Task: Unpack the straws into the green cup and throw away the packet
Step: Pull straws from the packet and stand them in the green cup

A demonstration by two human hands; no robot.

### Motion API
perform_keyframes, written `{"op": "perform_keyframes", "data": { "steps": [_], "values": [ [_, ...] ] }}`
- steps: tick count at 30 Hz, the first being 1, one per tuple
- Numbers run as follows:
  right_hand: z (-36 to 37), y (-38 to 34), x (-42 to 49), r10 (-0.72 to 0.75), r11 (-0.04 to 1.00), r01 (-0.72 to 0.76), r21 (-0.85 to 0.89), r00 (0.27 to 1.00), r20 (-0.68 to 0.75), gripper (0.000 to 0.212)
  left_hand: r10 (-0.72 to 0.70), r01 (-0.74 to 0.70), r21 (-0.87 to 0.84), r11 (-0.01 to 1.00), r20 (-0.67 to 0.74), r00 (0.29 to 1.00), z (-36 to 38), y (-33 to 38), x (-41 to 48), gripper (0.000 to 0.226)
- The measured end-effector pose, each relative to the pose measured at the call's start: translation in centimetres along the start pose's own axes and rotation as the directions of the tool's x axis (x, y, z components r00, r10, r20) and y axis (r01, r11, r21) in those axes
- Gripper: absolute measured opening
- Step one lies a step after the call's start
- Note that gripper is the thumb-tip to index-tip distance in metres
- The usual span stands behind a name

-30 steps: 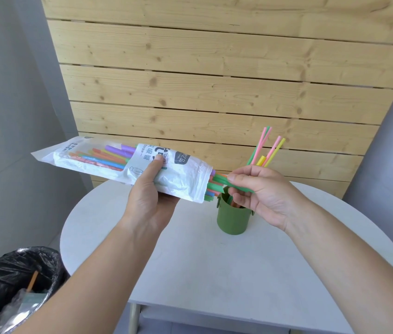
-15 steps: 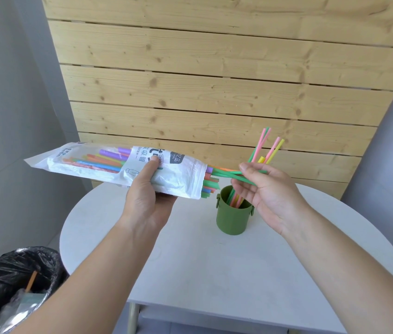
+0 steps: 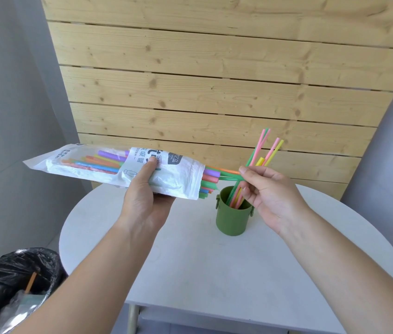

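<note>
Head view: left hand (image 3: 146, 201) is clamped around the packet (image 3: 118, 171), thumb on top, fingers underneath, holding it roughly level above the round white table (image 3: 190, 273) with its open end toward the green cup (image 3: 234, 219). Right hand (image 3: 271, 192) pinches green straws (image 3: 230, 176) sticking out of that open end between thumb and fingertips, directly over the cup. Cup already holds several straws; black-lined bin (image 3: 10, 280) sits lower left.

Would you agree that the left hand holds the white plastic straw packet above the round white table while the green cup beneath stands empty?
Not quite: the head view shows the green cup already holds several thin straws. The left hand does hold the white plastic straw packet above the round white table.
</note>
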State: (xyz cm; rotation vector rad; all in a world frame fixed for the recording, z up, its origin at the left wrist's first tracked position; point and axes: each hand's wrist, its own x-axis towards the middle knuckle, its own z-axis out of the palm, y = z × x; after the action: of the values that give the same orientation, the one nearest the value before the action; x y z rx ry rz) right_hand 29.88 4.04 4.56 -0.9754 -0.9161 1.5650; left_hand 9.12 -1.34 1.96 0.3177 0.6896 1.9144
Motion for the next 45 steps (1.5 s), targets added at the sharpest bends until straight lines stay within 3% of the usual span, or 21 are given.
{"op": "perform_keyframes", "data": {
  "steps": [4,9,18,27,37,45],
  "values": [
    [-0.3,-0.1,0.2,-0.022,0.999,0.023,0.045,1.000,-0.016,0.005,-0.008,0.008,-0.020,1.000,-0.004,1.000,0.0,0.0,0.1,0.012],
    [-0.3,0.2,0.1,-0.024,0.998,0.026,-0.053,0.999,0.030,0.009,-0.021,0.020,-0.026,0.999,-0.032,0.999,-0.3,-0.3,0.2,0.014],
    [-1.2,-1.2,0.2,-0.346,0.883,0.368,-0.291,0.930,0.124,0.012,-0.061,0.049,-0.148,0.988,-0.078,0.995,-0.5,-0.1,0.3,0.020],
    [-1.1,-1.2,0.3,-0.383,0.865,0.421,-0.274,0.906,0.182,0.012,-0.049,0.035,-0.168,0.985,-0.079,0.996,-0.4,-0.1,0.2,0.025],
    [-3.4,-3.5,1.1,-0.236,0.968,0.245,-0.051,0.962,0.138,0.006,-0.043,0.027,-0.165,0.986,-0.095,0.995,-0.8,0.1,0.5,0.021],
    [-5.1,-4.3,1.4,-0.149,0.982,0.137,0.127,0.984,0.093,0.006,-0.063,0.041,-0.152,0.988,-0.139,0.988,-1.1,0.1,0.6,0.020]
  ]
}}
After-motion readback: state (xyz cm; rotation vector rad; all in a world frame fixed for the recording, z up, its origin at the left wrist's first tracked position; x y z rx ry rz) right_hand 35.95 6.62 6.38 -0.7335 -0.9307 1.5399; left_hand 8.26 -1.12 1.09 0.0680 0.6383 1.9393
